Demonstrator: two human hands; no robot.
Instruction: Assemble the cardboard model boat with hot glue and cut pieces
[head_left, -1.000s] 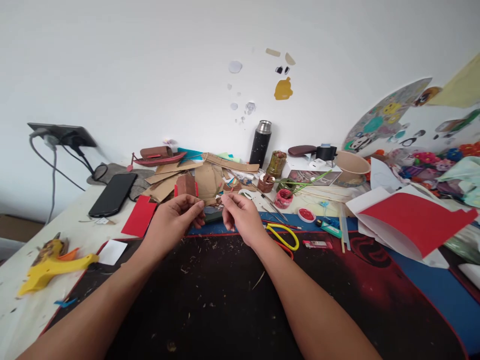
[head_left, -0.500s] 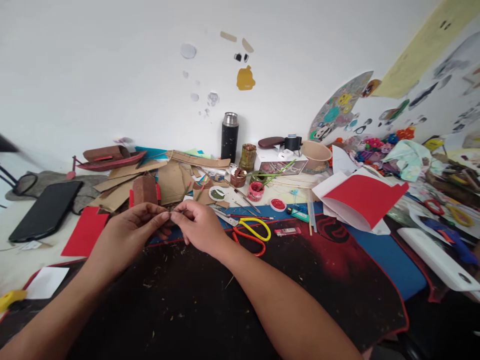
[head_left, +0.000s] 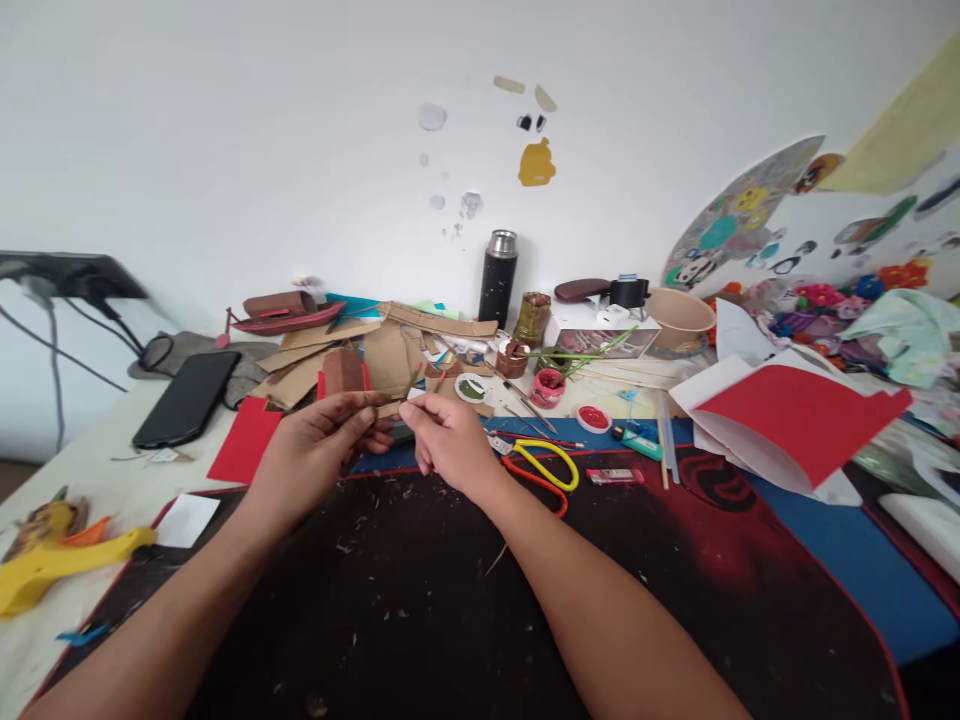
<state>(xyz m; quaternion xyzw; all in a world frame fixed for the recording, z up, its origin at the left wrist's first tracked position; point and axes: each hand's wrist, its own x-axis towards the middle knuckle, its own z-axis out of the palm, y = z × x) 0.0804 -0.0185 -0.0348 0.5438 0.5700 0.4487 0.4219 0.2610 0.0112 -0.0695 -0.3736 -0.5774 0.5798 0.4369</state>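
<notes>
Above the near part of the table, my left hand (head_left: 330,432) and my right hand (head_left: 448,440) face each other, fingers pinched. A short, thin tan strip (head_left: 388,410) shows between the fingertips; it looks like cardboard, but its ends are hidden. Just behind my left hand stands a brown painted block-like piece (head_left: 344,371) with red sides. Scissors (head_left: 544,465) with yellow and red handles lie beside my right wrist. Under my forearms spreads a black mat (head_left: 390,600) with small scraps on it.
Cardboard pieces (head_left: 390,350) and a red model boat (head_left: 289,319) lie at the back. Paint jars (head_left: 548,388), a black flask (head_left: 499,278) and a red sheet (head_left: 802,415) are farther right. At left are a phone (head_left: 187,398) and a yellow glue gun (head_left: 67,565).
The view has turned left, bringing the yellow tool and a power strip further in. My hands have drawn slightly apart, and the thin strip between them now shows.
</notes>
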